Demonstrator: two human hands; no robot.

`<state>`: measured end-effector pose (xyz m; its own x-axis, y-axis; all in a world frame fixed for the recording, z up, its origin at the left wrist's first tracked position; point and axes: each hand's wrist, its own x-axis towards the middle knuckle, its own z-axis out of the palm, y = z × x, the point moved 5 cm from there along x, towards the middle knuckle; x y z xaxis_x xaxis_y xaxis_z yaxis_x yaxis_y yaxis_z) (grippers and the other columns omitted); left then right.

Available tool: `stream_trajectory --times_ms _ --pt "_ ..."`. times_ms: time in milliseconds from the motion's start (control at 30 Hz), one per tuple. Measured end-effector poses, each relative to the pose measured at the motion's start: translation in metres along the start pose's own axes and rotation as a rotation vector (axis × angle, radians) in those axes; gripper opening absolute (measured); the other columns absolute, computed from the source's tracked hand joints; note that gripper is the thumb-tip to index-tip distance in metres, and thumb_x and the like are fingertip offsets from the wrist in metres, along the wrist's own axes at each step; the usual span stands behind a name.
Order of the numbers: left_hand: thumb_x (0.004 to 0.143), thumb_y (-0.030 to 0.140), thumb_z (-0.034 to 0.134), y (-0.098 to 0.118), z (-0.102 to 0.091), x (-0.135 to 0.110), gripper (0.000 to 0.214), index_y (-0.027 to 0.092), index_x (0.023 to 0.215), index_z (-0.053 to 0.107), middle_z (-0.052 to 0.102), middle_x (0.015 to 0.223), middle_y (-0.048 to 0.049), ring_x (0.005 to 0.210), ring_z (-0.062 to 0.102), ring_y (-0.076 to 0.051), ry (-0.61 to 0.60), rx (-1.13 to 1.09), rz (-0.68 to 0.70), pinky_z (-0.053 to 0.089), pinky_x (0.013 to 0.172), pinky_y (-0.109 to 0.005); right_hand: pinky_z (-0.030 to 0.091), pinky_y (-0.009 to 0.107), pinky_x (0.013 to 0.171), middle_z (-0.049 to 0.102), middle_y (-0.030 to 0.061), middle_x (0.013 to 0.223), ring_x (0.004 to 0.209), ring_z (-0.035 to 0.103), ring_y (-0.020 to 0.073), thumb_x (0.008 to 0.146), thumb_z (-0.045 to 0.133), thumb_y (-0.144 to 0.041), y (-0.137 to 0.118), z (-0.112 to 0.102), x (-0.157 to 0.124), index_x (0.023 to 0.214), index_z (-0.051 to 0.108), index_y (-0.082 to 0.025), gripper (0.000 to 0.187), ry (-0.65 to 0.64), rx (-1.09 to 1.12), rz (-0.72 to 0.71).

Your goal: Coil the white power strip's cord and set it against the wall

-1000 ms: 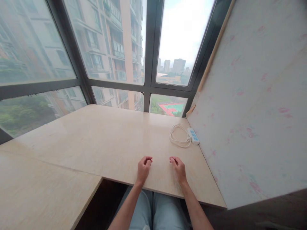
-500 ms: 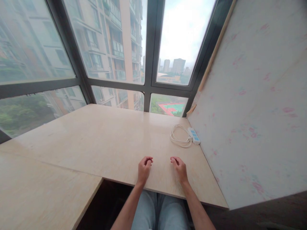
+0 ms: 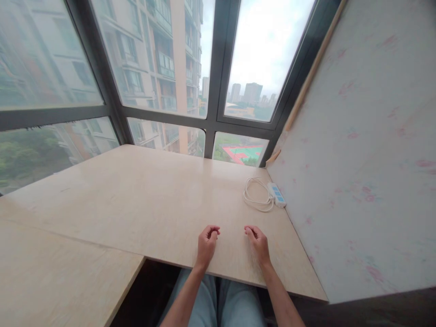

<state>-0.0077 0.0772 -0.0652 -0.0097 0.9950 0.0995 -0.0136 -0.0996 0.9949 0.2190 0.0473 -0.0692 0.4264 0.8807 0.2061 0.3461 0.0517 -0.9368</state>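
Idly, the left hand [image 3: 206, 245] and right hand [image 3: 258, 243] rested at the desk's [image 3: 153, 200] near edge, curled loosely shut on nothing, while the power strip [image 3: 278, 195], cord [image 3: 256, 196] coiled, lay tucked against the wall [image 3: 357, 159] at one o'clock, seemingly out of the way.

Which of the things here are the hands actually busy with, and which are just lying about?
With the hands:
- left hand, loosely curled, resting on the desk near its front edge
- right hand, curled likewise, holding nothing

Lying about:
- white power strip with coiled cord, by the wall panel, apart from both hands
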Motion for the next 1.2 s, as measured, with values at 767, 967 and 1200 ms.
stream_trajectory --times_ms 767,967,1200 --pt "0.077 0.022 0.049 0.003 0.012 0.01 0.022 0.018 0.083 0.07 0.071 0.08 -0.0065 0.077 0.064 -0.02 -0.062 0.225 0.052 0.048 0.073 -0.031 0.051 0.034 0.077 0.073 0.0106 0.087 0.082 0.065 0.0241 0.083 0.056 -0.048 -0.012 0.005 -0.005 0.085 0.072 -0.016 0.035 -0.038 -0.079 -0.08" --pt "0.079 0.016 0.051 0.007 0.022 0.024 0.022 0.018 0.086 0.072 0.073 0.086 -0.0078 0.082 0.065 -0.021 -0.069 0.508 0.071 0.044 0.076 -0.032 0.049 0.034 0.08 0.072 0.0095 0.092 0.086 0.064 0.0223 0.087 0.052 -0.043 -0.016 0.013 -0.012 0.089 0.071 -0.018 0.032 -0.121 -0.157 -0.117" --pt "0.079 0.017 0.052 0.006 0.023 0.027 0.022 0.019 0.084 0.073 0.073 0.084 -0.0068 0.078 0.064 -0.02 -0.054 0.553 0.067 0.042 0.072 -0.029 0.05 0.034 0.078 0.071 0.0096 0.091 0.086 0.064 0.0219 0.089 0.05 -0.039 -0.024 0.014 -0.013 0.088 0.07 -0.019 0.029 -0.154 -0.203 -0.174"
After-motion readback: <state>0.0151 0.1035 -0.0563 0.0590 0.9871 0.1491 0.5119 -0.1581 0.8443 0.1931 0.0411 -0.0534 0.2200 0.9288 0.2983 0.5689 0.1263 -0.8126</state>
